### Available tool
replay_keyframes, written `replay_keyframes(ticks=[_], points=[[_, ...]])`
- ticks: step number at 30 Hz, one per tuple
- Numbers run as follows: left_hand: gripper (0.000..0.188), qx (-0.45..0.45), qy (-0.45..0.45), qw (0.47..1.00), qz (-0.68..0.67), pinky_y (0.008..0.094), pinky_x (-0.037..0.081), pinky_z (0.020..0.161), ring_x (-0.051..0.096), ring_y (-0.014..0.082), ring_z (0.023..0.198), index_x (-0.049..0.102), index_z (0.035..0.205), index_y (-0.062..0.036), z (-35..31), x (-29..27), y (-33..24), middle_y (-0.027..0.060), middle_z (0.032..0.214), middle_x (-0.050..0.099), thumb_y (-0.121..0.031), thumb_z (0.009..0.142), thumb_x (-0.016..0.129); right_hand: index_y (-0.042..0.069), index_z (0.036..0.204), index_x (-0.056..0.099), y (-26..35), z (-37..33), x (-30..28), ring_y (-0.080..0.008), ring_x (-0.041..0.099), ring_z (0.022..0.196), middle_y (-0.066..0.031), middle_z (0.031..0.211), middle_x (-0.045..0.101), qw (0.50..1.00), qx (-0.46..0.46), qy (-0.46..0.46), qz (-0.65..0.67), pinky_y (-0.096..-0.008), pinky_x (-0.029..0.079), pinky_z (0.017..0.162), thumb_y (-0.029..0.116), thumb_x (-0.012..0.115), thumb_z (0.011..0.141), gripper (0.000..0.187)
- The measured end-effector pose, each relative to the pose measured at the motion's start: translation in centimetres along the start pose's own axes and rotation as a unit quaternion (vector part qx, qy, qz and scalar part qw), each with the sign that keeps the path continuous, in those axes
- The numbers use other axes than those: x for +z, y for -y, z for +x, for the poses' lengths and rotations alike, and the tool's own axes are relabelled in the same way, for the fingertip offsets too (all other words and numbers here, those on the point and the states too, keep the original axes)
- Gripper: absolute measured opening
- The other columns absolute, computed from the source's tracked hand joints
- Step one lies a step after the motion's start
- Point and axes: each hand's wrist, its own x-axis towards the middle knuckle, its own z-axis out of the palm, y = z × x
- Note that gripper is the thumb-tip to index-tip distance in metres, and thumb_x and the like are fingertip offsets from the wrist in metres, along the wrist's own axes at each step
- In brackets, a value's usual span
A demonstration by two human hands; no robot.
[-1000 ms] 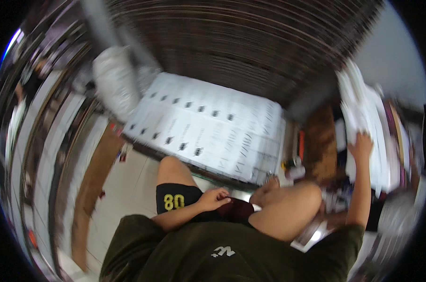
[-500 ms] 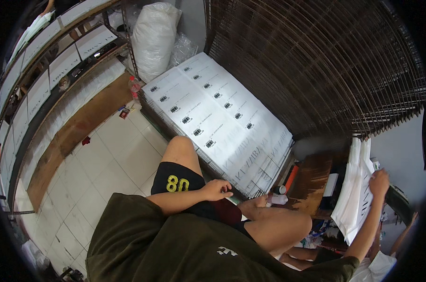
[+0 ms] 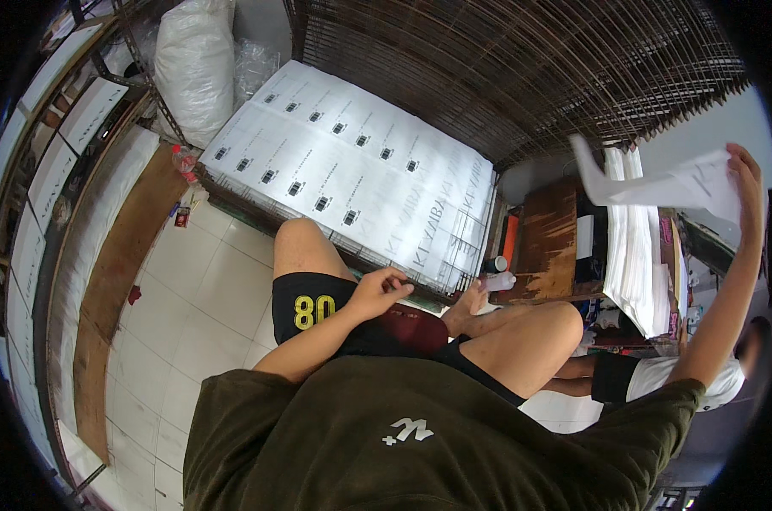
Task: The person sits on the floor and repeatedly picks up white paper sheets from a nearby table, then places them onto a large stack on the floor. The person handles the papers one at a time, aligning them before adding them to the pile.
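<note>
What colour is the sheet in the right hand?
The sheet is white, with some blurred greyish print; it shows best in the head view.

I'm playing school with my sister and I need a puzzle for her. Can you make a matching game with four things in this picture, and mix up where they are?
Things:
1. Right hand
2. Left hand
3. Big white sack
4. Stack of white sheets

Places:
A. Low down, over the black shorts
B. Just right of the brown wooden board
C. Up high, gripping a loose white sheet
D. Left of the printed sheets, near their far corner

Right pairs: 1-C, 2-A, 3-D, 4-B
</note>
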Motion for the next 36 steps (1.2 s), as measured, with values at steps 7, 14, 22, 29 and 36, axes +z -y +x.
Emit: replay_keyframes(ticks=[7, 14, 22, 29, 36], points=[[0.037, -0.117, 0.068, 0.914, -0.383, 0.0238, 0.042, 0.067, 0.050, 0.0104, 0.072, 0.055, 0.115, -0.0021, -7.2, -9.4, -2.4, 0.0052, 0.095, 0.059, -0.030, 0.091, 0.054, 0.003, 0.119, 0.058, 9.2, -5.1, 14.4, -0.0088, 0.052, 0.073, -0.0040, 0.093, 0.058, 0.963, -0.028, 0.219, 0.157, -0.0207, 0.044, 0.065, 0.003, 0.046, 0.065, 0.055], [0.075, -0.114, 0.123, 0.744, -0.647, 0.0328, 0.044, 0.073, 0.050, 0.0187, 0.082, 0.049, 0.124, -0.0046, -6.6, -12.3, 0.4, 0.0143, 0.112, 0.056, -0.068, 0.087, 0.036, 0.000, 0.122, 0.058, 17.0, -12.8, 25.3, -0.0136, 0.060, 0.087, -0.0128, 0.108, 0.063, 0.895, -0.037, 0.350, 0.275, -0.0233, 0.045, 0.083, -0.006, 0.045, 0.064, 0.060], [0.080, -0.184, 0.194, 0.717, -0.643, 0.0353, 0.043, 0.077, 0.051, 0.0226, 0.090, 0.045, 0.130, -0.0079, -4.1, -12.8, 0.9, 0.0164, 0.126, 0.051, -0.073, 0.085, 0.031, -0.003, 0.126, 0.054, 13.4, -14.4, 30.0, -0.0178, 0.058, 0.101, -0.0167, 0.125, 0.055, 0.823, 0.075, 0.331, 0.455, -0.0254, 0.044, 0.089, -0.009, 0.043, 0.064, 0.062], [0.083, -0.214, 0.227, 0.684, -0.660, 0.0362, 0.042, 0.075, 0.052, 0.0245, 0.094, 0.045, 0.130, -0.0089, -1.9, -12.2, 1.0, 0.0170, 0.130, 0.049, -0.075, 0.084, 0.029, -0.005, 0.130, 0.047, -4.6, -23.6, 42.9, -0.0244, 0.049, 0.121, -0.0181, 0.133, 0.049, 0.772, 0.287, 0.158, 0.545, -0.0302, 0.041, 0.098, -0.011, 0.039, 0.060, 0.070], [0.088, -0.275, 0.208, 0.673, -0.655, 0.0356, 0.041, 0.071, 0.047, 0.0207, 0.082, 0.045, 0.129, -0.0081, -0.8, -11.7, 0.7, 0.0187, 0.132, 0.047, -0.080, 0.080, 0.030, 0.000, 0.129, 0.051, -12.9, -38.0, 59.0, -0.0205, 0.053, 0.114, -0.0126, 0.133, 0.051, 0.733, 0.411, 0.132, 0.525, -0.0267, 0.046, 0.085, -0.015, 0.041, 0.064, 0.068]])
